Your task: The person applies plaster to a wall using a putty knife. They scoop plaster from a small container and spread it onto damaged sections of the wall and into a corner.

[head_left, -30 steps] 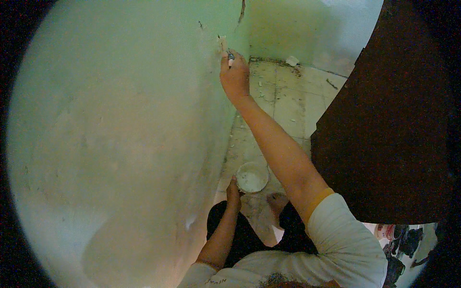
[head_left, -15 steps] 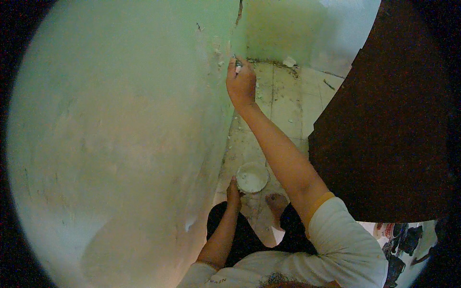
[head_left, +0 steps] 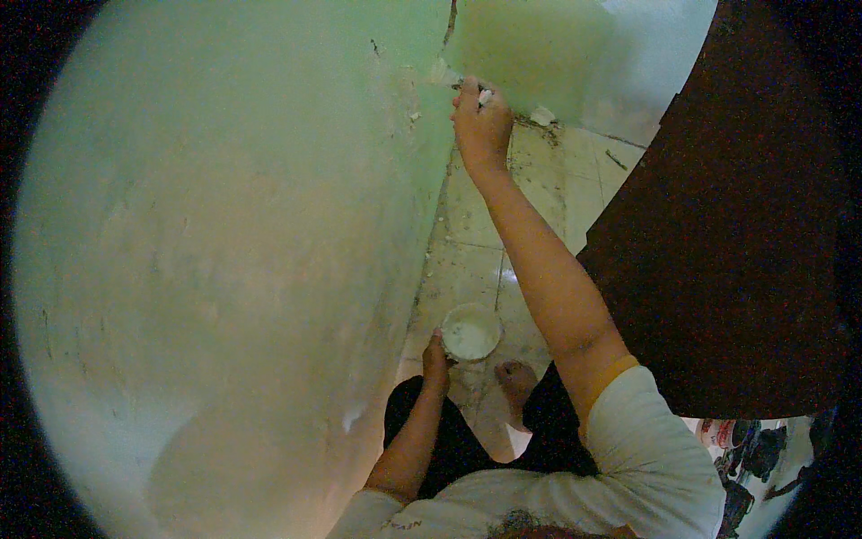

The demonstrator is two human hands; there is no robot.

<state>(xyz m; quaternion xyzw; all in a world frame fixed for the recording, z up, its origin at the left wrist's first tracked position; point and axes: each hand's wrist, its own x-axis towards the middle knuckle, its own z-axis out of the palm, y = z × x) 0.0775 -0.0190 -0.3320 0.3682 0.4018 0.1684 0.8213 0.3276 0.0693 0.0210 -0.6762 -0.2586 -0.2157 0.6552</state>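
Observation:
My right hand (head_left: 485,130) reaches far forward, its fingers closed round a small putty knife (head_left: 486,96). Its pale handle end shows above the fist, and the blade side lies against or very near the green wall (head_left: 269,135) by the corner; contact is hard to make out. Low in front of my knees, my left hand (head_left: 435,361) grips the rim of a round white bowl (head_left: 471,332). Whitish paste coats the bowl inside. Pale patches and chipped spots mark the wall near the knife.
A crack (head_left: 451,22) runs down the wall corner. Crumbs and a pale chunk (head_left: 542,116) lie on the floor tiles (head_left: 530,207) along the far wall. A large dark brown panel (head_left: 718,269) stands at the right. Behind it are a tub (head_left: 716,433) and dark items.
My right hand with the putty knife has moved farther forward and a little right, toward the corner. My left hand and the bowl have stayed nearly still.

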